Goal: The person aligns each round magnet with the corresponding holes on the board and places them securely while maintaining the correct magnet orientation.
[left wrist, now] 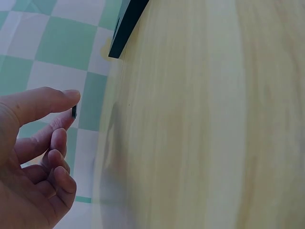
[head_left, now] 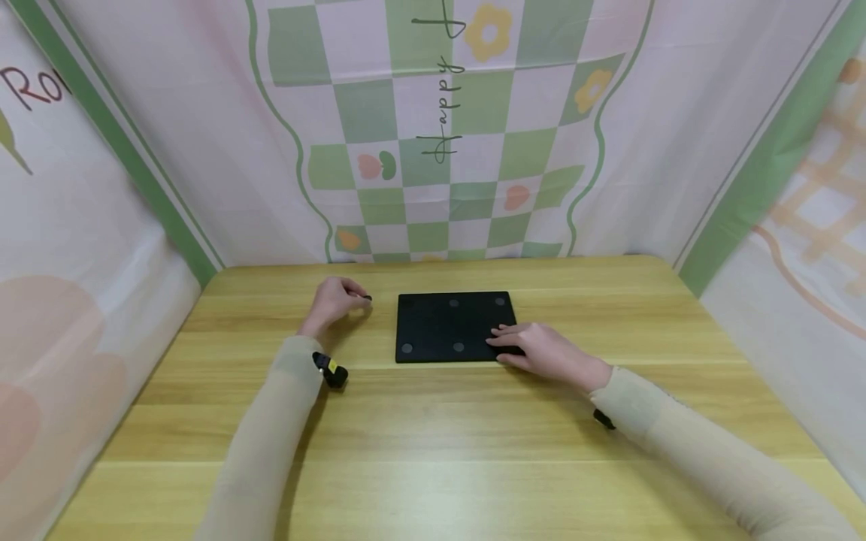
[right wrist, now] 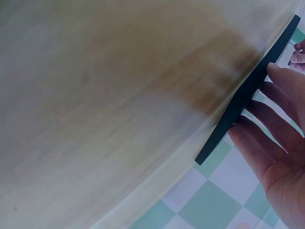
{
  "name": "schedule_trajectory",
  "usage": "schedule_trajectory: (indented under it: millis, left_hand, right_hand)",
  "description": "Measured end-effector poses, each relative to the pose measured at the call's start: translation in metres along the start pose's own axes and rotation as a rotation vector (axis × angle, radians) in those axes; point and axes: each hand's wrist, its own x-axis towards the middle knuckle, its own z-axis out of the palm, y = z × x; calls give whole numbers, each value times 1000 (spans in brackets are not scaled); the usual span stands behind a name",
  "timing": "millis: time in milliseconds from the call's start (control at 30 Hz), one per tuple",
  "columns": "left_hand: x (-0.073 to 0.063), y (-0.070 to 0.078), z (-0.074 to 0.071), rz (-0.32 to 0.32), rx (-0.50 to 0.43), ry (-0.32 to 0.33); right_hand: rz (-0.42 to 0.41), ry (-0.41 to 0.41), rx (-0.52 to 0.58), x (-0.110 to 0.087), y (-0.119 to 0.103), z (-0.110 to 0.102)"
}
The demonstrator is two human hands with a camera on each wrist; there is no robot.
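Note:
A flat black rectangular board lies on the table, with several grey round spots on its upper face. My right hand rests on the board's near right corner, its fingers spread and fairly straight. In the right wrist view the fingertips touch the board along its top side. To the left of the board, my left hand pinches a small, thin black piece between thumb and index finger. This piece appears edge-on in the left wrist view, just above the table, with the other fingers curled loosely below.
The wooden table reaches back to a hanging cloth printed with green and white checks. More printed cloth hangs on both sides. A small black device is strapped on the left wrist.

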Motion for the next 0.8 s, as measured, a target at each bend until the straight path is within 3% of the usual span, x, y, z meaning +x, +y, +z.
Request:
schedule_trajectory:
  millis: [800]
  left_hand:
    - [8,9,15,19,-31,-4]
  right_hand:
    - [-1,17,4,0,1,1]
